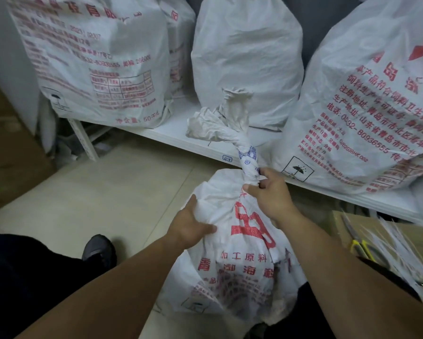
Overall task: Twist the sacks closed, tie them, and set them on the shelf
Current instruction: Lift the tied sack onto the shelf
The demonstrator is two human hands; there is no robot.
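A white woven sack (232, 263) with red print stands on the floor between my knees. Its neck (244, 152) is twisted into a tight rope that rises to a crumpled open end. My right hand (270, 192) grips the base of that twisted neck. My left hand (189, 225) holds the sack's left shoulder, thumb on top and fingers curled into the fabric. The low white shelf (181, 133) runs just behind the sack. Whether a tie sits on the neck I cannot tell.
Several full white sacks stand on the shelf: one at the left (95, 59), one in the middle (247, 57), one at the right (367, 99). A cardboard box (401, 243) at my right holds white cable ties and yellow-handled scissors (359, 243). Beige floor tiles (102, 192) lie at the left.
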